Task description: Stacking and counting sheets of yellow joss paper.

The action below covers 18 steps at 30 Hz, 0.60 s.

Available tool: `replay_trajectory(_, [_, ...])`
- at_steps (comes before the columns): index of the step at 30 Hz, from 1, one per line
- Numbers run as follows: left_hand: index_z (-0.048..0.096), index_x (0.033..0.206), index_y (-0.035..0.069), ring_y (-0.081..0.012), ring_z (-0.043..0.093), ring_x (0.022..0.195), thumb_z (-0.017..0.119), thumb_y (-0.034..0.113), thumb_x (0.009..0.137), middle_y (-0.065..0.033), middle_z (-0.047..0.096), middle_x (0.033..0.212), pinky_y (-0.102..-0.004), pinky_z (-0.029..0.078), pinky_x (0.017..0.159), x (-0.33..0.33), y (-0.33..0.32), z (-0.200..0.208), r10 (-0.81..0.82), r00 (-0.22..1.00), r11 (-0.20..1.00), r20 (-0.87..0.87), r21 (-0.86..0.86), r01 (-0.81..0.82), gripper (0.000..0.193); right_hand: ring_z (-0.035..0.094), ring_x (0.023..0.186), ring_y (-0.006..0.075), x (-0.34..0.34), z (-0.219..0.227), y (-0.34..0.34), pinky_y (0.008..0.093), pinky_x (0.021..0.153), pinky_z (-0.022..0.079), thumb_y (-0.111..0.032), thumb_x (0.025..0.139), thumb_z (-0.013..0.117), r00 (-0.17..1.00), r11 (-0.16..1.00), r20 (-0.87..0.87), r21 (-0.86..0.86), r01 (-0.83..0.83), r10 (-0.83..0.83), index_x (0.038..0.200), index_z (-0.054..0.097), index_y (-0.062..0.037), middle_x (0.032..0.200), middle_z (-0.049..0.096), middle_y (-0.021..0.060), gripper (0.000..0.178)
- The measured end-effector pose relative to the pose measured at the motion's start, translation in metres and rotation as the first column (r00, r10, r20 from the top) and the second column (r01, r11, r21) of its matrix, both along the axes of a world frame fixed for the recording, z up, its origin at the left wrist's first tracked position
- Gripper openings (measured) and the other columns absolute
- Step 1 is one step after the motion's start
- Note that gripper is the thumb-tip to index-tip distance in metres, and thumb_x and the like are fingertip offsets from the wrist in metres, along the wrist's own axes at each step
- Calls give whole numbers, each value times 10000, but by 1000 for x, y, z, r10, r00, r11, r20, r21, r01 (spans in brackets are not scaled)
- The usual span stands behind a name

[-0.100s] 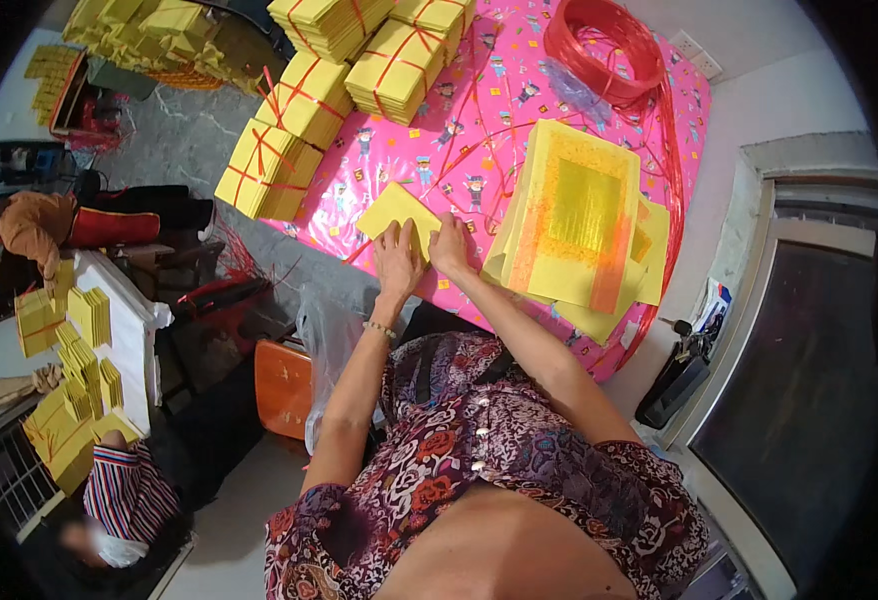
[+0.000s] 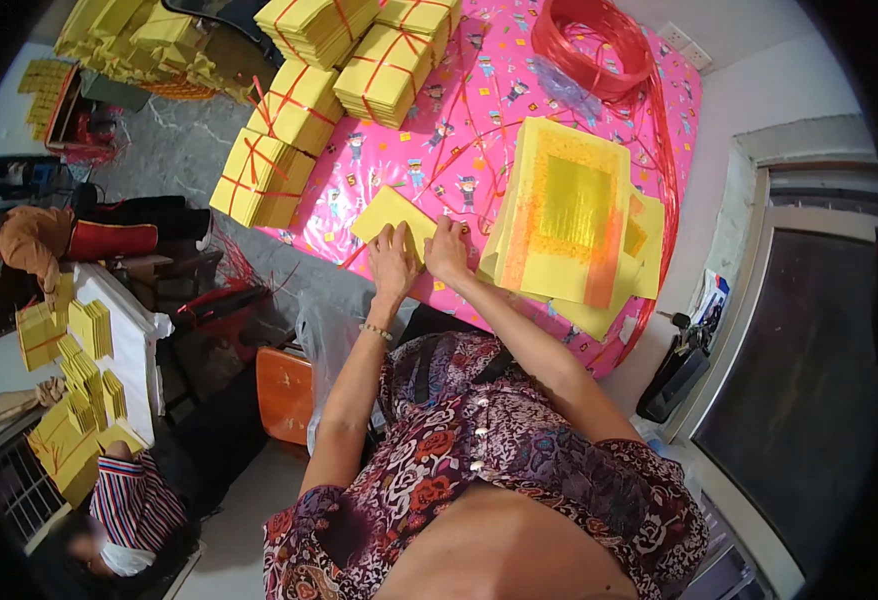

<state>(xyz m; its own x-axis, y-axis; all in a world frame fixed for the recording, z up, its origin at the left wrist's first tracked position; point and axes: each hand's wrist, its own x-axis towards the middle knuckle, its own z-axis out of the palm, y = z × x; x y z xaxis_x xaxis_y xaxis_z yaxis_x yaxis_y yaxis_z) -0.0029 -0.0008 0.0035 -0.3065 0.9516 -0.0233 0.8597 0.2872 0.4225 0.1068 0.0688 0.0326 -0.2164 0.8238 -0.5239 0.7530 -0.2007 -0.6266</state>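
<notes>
Hands on a small stack of yellow paper sheets

Both hands, left (image 2: pixel 392 262) and right (image 2: pixel 447 250), pressed the small yellow paper stack (image 2: pixel 389 213) on the pink patterned counter (image 2: pixel 479 110); red-tied yellow bundles (image 2: pixel 264 178) lay finished far left, a loose gold-printed pile (image 2: pixel 569 215) remained right.

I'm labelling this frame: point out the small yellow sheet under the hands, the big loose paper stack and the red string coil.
small yellow sheet (image 2: pixel 387 212), head view, bare left part.
loose paper stack (image 2: pixel 571 205), head view, top sheet's gold centre.
red string coil (image 2: pixel 599 45), head view, coil's loops.

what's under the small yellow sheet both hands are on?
The small yellow sheet lies on the pink patterned tablecloth, which shows around its edges. The left hand and right hand press on its near edge; anything directly beneath is covered.
</notes>
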Motion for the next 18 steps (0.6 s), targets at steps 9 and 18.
replay_trajectory(9, [518,1294,126,-397,431,1168,699,113,738,-194,468,1300,-491,380,989,-3,-5,16,-17,998,984,55,177,7,586,604,891,330,87,121,-47,427,745,501,-86,898,557,767,889,-477,372,-268,430,1137,567,-72,1003,550,139,239])
replay_trajectory(18, [612,1158,69,-204,591,1005,689,92,830,-90,575,1147,-305,503,781,59,30,155,-418,633,880,651,464,104,338,640,775,245,207,220,-31,348,677,517,-88,851,654,919,708,-244,704,-53,311,1002,669,-67,864,631,95,153])
